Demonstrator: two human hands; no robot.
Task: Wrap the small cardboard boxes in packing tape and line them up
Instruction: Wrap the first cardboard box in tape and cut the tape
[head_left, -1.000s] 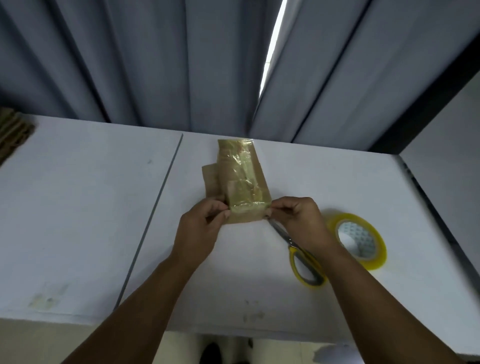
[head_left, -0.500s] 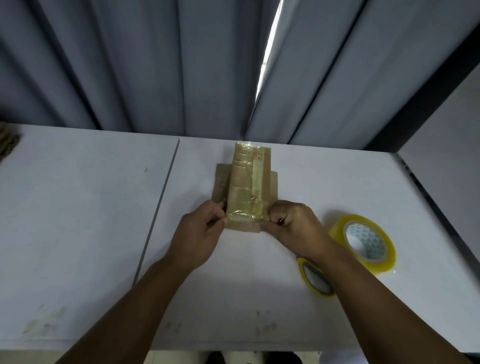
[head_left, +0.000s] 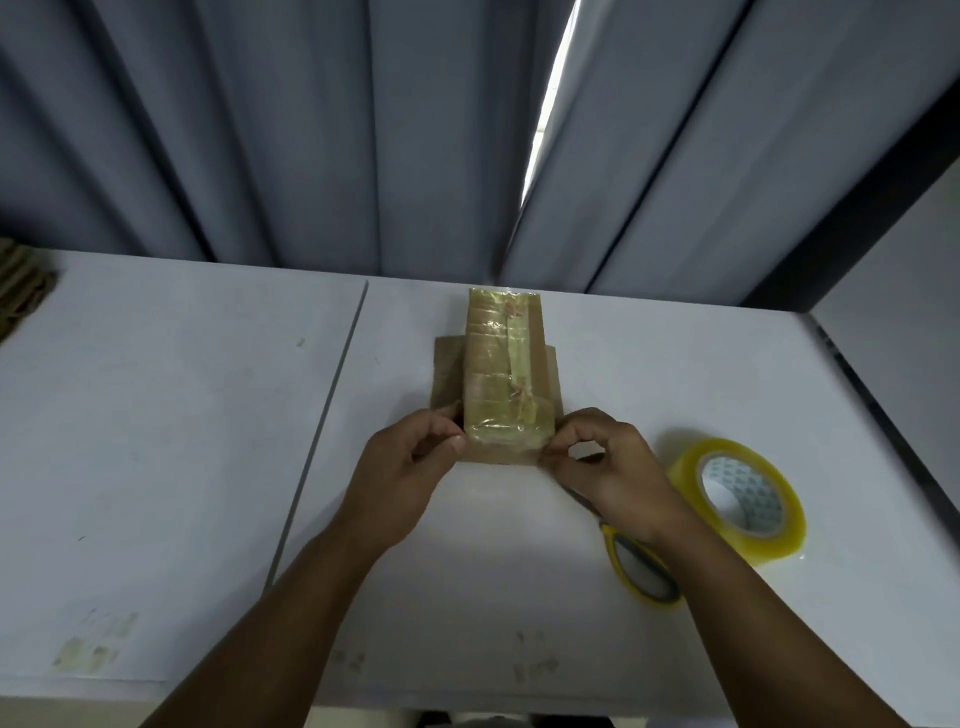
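Observation:
A small cardboard box (head_left: 501, 364), shiny with yellowish packing tape, lies lengthwise on the white table (head_left: 182, 415) on top of a flat brown cardboard piece (head_left: 447, 374). My left hand (head_left: 410, 467) pinches its near left corner. My right hand (head_left: 608, 467) pinches its near right corner with thumb and forefinger. A roll of yellow packing tape (head_left: 743, 499) lies flat to the right of my right hand. Yellow-handled scissors (head_left: 641, 571) lie under my right wrist, their blades mostly hidden.
Grey curtains (head_left: 311, 130) hang right behind the table's far edge. A seam (head_left: 332, 395) splits the tabletop left of the box. A stack of brown cardboard (head_left: 21, 286) sits at the far left edge. Tape scraps (head_left: 93, 644) stick near the front edge.
The box has been turned from a tilt to lie straight, pointing away from me. Both hands stayed on its near end, and my fingers now pinch the two corners.

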